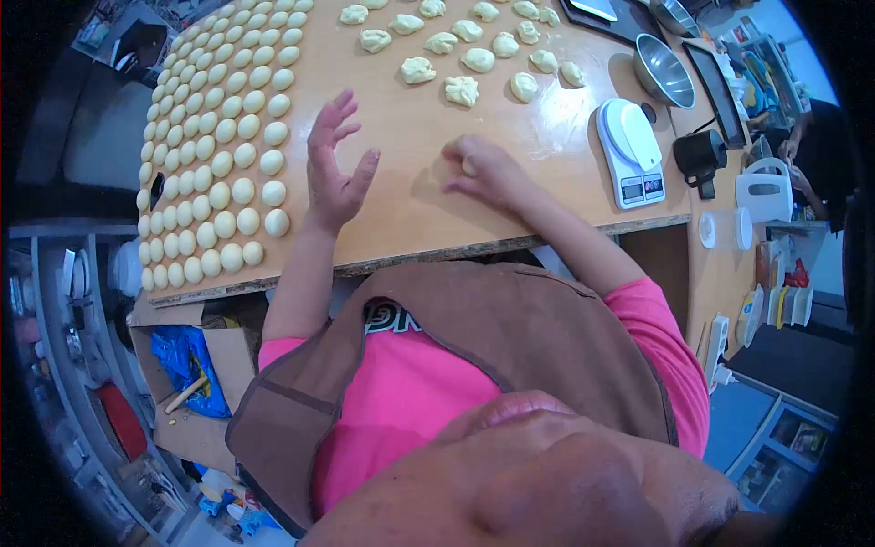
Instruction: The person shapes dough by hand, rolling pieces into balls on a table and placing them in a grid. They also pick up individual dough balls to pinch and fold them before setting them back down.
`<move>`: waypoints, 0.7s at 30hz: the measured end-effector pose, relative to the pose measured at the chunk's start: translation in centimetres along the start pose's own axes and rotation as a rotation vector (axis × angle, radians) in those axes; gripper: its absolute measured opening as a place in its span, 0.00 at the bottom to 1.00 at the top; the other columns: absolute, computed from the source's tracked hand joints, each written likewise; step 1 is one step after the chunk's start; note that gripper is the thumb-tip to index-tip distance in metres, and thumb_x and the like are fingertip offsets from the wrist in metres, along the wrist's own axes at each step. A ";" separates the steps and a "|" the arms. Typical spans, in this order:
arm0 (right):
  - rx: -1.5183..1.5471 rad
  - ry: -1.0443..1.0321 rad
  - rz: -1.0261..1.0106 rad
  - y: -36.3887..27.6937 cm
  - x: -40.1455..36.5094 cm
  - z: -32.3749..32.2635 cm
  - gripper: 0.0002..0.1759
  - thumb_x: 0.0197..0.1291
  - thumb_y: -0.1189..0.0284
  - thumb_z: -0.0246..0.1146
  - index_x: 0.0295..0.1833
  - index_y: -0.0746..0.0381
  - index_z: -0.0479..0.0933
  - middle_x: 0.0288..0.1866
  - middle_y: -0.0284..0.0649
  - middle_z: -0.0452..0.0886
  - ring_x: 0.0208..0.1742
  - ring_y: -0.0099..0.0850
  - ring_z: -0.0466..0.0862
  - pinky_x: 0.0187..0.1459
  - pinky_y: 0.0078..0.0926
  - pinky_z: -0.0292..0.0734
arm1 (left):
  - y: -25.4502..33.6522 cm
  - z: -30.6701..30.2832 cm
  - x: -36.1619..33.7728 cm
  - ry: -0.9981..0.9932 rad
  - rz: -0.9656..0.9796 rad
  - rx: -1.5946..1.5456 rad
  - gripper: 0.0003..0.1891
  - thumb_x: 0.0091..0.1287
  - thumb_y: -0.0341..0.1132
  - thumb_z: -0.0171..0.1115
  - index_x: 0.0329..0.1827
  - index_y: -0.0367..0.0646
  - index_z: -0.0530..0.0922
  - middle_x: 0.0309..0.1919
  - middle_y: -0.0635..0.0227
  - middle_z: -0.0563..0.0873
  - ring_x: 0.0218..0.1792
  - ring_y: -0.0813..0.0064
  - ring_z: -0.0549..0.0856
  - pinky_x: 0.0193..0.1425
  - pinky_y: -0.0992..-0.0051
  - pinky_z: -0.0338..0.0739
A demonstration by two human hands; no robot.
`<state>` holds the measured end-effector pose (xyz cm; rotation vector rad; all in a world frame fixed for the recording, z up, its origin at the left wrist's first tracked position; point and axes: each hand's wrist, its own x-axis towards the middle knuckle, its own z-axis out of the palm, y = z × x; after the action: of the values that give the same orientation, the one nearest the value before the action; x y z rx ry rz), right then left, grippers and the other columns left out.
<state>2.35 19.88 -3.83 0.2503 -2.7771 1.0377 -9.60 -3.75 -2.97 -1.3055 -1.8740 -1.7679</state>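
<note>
While the left hand (335,178) hovers spread over the wooden table (392,223) — shelves (47,273) nearby — the right hand (489,173) curls, contents unclear.

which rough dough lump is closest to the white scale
The rightmost lump, left of the large metal bowl; the others sit farther from the scale.

Moderately bright, cool light leaves pale glare on the tabletop (392,219) toward its far right, and a soft shadow lies beside the right hand (488,173). Wide-angle distortion bends the outer shelves (68,365); black vignetting swallows the corners; fine detail looks soft.
</note>
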 end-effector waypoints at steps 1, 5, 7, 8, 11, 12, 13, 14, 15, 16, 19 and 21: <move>0.019 -0.049 0.018 -0.7 -0.8 0.2 0.26 0.48 0.61 0.74 0.48 0.63 0.75 0.43 0.44 0.78 0.47 0.42 0.78 0.51 0.35 0.74 | -0.1 -0.1 0.0 -0.038 0.001 0.022 0.38 0.66 0.30 0.58 0.75 0.45 0.47 0.69 0.45 0.63 0.66 0.54 0.70 0.63 0.59 0.72; -0.007 -0.083 0.029 1.0 -3.4 -1.0 0.27 0.47 0.60 0.75 0.49 0.63 0.75 0.44 0.44 0.79 0.48 0.41 0.79 0.51 0.35 0.74 | -0.2 -0.8 0.4 0.057 -0.035 0.017 0.38 0.65 0.30 0.58 0.75 0.45 0.47 0.69 0.45 0.63 0.66 0.54 0.71 0.63 0.59 0.72; -0.087 -0.037 0.128 1.2 -3.1 -1.7 0.26 0.46 0.61 0.75 0.48 0.63 0.75 0.45 0.46 0.79 0.48 0.41 0.79 0.51 0.35 0.74 | 0.0 -0.6 0.6 0.110 -0.061 -0.040 0.38 0.65 0.29 0.59 0.75 0.45 0.47 0.69 0.45 0.64 0.65 0.54 0.71 0.63 0.60 0.72; -0.084 -0.037 0.145 1.0 -2.3 -1.3 0.26 0.46 0.61 0.75 0.48 0.63 0.75 0.45 0.46 0.79 0.48 0.41 0.79 0.51 0.35 0.74 | 0.2 -0.4 0.4 0.100 -0.071 -0.051 0.38 0.65 0.29 0.59 0.75 0.45 0.47 0.69 0.45 0.64 0.65 0.54 0.71 0.63 0.60 0.72; 0.036 0.002 0.010 0.1 0.1 0.7 0.25 0.47 0.64 0.75 0.47 0.65 0.75 0.45 0.46 0.79 0.49 0.42 0.79 0.51 0.35 0.74 | 0.3 0.1 0.2 -0.006 -0.017 0.033 0.39 0.64 0.29 0.60 0.75 0.45 0.47 0.69 0.45 0.64 0.65 0.54 0.71 0.63 0.60 0.72; 0.035 0.007 0.001 -0.4 -0.3 0.5 0.25 0.47 0.64 0.75 0.47 0.65 0.75 0.45 0.46 0.79 0.49 0.42 0.79 0.51 0.35 0.74 | 0.1 0.1 0.0 -0.031 -0.011 0.040 0.39 0.65 0.29 0.60 0.75 0.46 0.47 0.69 0.45 0.64 0.65 0.54 0.71 0.63 0.60 0.72; 0.045 -0.057 0.004 -1.0 -1.2 0.2 0.26 0.46 0.64 0.75 0.48 0.64 0.75 0.46 0.45 0.79 0.50 0.42 0.79 0.51 0.35 0.74 | 0.0 -0.1 0.1 -0.052 -0.006 0.051 0.39 0.65 0.29 0.59 0.75 0.46 0.47 0.69 0.45 0.64 0.65 0.54 0.71 0.63 0.60 0.72; 0.055 -0.125 0.007 -1.3 -2.0 -0.2 0.26 0.46 0.64 0.75 0.49 0.64 0.75 0.46 0.45 0.79 0.50 0.42 0.78 0.51 0.35 0.74 | 0.0 -0.4 0.2 -0.044 -0.002 0.061 0.39 0.65 0.29 0.59 0.75 0.46 0.47 0.69 0.45 0.64 0.65 0.54 0.71 0.63 0.60 0.72; 0.042 -0.074 -0.091 -0.1 -3.0 -0.2 0.27 0.46 0.64 0.75 0.50 0.62 0.74 0.46 0.44 0.79 0.51 0.43 0.79 0.52 0.35 0.74 | -0.1 -0.6 0.3 0.008 -0.019 0.051 0.39 0.65 0.29 0.60 0.75 0.46 0.47 0.69 0.45 0.64 0.65 0.54 0.71 0.62 0.60 0.73; 0.042 -0.078 -0.098 0.5 -3.2 -0.7 0.27 0.46 0.64 0.75 0.50 0.62 0.74 0.46 0.44 0.79 0.51 0.43 0.79 0.52 0.35 0.74 | -0.1 -0.7 0.4 0.059 -0.037 0.038 0.39 0.65 0.29 0.60 0.75 0.46 0.47 0.69 0.45 0.64 0.66 0.54 0.71 0.62 0.60 0.73; -0.027 -0.041 0.112 1.0 -2.7 -1.5 0.27 0.47 0.65 0.74 0.52 0.63 0.74 0.46 0.45 0.79 0.51 0.44 0.78 0.53 0.36 0.74 | -0.1 -0.6 0.6 0.086 -0.026 -0.014 0.39 0.64 0.29 0.60 0.75 0.46 0.48 0.69 0.45 0.63 0.66 0.54 0.71 0.62 0.60 0.73; 0.003 -0.019 0.077 0.0 -0.9 -0.4 0.27 0.48 0.65 0.74 0.52 0.63 0.74 0.47 0.46 0.78 0.51 0.45 0.78 0.54 0.36 0.74 | -0.1 -0.1 0.1 0.033 -0.019 0.004 0.39 0.65 0.29 0.60 0.75 0.45 0.48 0.69 0.45 0.63 0.66 0.54 0.71 0.62 0.60 0.73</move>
<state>3.30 20.25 -3.75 0.1559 -2.8224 1.0619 -9.78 -3.73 -2.92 -1.2536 -1.8778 -1.7826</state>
